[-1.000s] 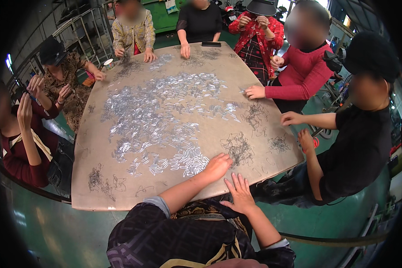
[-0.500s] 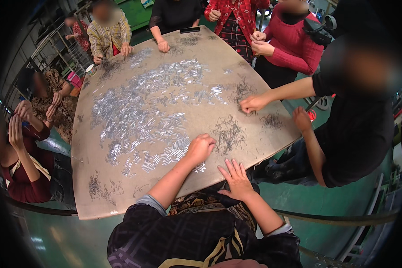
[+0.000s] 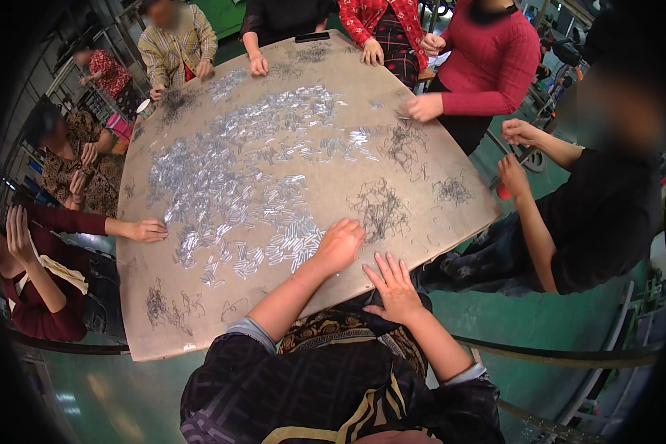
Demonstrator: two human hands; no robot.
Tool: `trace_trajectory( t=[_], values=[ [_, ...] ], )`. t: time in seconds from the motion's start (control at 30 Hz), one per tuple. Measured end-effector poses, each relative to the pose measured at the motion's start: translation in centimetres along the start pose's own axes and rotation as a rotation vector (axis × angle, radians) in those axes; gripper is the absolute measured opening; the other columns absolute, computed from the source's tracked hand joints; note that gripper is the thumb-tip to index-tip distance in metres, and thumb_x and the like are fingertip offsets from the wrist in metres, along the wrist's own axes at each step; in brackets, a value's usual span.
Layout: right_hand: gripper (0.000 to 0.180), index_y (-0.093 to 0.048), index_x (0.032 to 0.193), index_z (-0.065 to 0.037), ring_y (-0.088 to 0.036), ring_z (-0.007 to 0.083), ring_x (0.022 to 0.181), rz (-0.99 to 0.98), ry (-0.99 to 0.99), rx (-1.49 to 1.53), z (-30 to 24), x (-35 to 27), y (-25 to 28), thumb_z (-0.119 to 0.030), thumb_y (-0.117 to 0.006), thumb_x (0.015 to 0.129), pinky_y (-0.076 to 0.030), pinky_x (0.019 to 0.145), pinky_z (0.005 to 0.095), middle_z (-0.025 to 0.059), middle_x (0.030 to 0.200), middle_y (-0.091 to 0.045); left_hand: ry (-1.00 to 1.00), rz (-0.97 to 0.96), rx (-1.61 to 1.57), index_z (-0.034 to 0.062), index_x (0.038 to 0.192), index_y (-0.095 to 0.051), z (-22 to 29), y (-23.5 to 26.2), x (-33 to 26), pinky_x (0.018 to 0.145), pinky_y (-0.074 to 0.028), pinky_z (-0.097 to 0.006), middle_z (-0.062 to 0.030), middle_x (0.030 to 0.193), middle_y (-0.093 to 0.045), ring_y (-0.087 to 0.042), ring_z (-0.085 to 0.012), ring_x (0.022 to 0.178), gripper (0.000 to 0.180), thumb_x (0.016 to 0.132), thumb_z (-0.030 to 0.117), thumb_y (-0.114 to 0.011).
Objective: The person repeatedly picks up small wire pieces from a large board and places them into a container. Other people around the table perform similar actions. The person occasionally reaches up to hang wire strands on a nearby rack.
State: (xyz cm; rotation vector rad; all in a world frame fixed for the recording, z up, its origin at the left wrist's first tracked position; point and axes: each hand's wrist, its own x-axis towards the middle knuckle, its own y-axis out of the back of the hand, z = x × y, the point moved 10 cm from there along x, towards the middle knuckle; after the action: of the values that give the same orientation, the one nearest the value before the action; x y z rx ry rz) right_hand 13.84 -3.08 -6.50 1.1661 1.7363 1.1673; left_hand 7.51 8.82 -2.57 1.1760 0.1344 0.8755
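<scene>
My left hand (image 3: 340, 246) rests on the brown board-topped table with its fingers curled together; whatever they pinch is hidden. Just beyond its fingertips lies a tangled pile of thin dark wire pieces (image 3: 381, 210). Short shiny silver tube-like pieces (image 3: 292, 240) are scattered to the left of that hand, some close to its wrist. My right hand (image 3: 395, 290) lies palm down at the table's near edge, fingers spread, with nothing in it.
Several people stand around the table (image 3: 274, 303). A co-worker's hand (image 3: 146, 230) touches the board at left; another's (image 3: 425, 107) is over a wire pile (image 3: 405, 144) at right. More dark wires (image 3: 166, 307) lie near left. A black phone (image 3: 312, 36) sits at the far edge.
My left hand has shifted slightly right; my right hand moved a little up. The co-worker at right drew a hand back from the wires. The left co-worker's hand came down to the table.
</scene>
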Motion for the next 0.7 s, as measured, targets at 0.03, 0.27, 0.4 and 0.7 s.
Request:
trace_trajectory(
  t=[0.03,0.27,0.4,0.7],
  values=[
    [0.100,-0.025,0.151,-0.019,-0.010,0.0400,0.145,0.001,0.000,0.001,0.0,0.0,0.1,-0.048,-0.077,0.071,-0.013,0.116,0.0547,0.0178,0.158,-0.013,0.030,0.007,-0.033,0.0030,0.083,-0.065,-0.3,0.4,0.0,0.080,-0.047,-0.041,-0.0114,0.087,-0.060,-0.057,-0.0300,0.089,0.005,0.080,0.007,-0.064],
    [0.099,-0.025,0.151,-0.019,-0.010,0.0370,0.146,0.002,-0.010,0.003,-0.3,0.0,0.7,-0.045,-0.078,0.072,-0.013,0.117,0.0528,0.0152,0.158,-0.013,0.164,0.109,-0.046,0.0019,0.079,-0.064,-2.9,3.0,0.1,0.080,-0.047,-0.041,-0.0128,0.086,-0.061,-0.058,-0.0317,0.088,0.007,0.082,0.008,-0.062],
    [0.100,-0.024,0.151,-0.019,-0.009,0.0371,0.146,-0.001,-0.011,-0.005,-0.2,0.0,0.5,-0.045,-0.078,0.071,-0.012,0.117,0.0528,0.0151,0.158,-0.012,0.065,0.003,0.006,0.0020,0.079,-0.066,-1.6,1.8,-0.3,0.078,-0.050,-0.040,-0.0126,0.085,-0.062,-0.060,-0.0305,0.087,0.008,0.080,0.009,-0.062],
    [0.102,-0.024,0.151,-0.018,-0.009,0.0384,0.146,-0.002,-0.006,-0.007,-0.1,0.0,0.0,-0.048,-0.078,0.070,-0.011,0.117,0.0532,0.0173,0.158,-0.013,-0.147,-0.109,0.354,0.0037,0.074,-0.065,1.3,-1.7,-0.8,0.068,-0.054,-0.034,-0.0099,0.080,-0.064,-0.063,-0.0243,0.081,0.010,0.070,0.012,-0.060]
  ],
)
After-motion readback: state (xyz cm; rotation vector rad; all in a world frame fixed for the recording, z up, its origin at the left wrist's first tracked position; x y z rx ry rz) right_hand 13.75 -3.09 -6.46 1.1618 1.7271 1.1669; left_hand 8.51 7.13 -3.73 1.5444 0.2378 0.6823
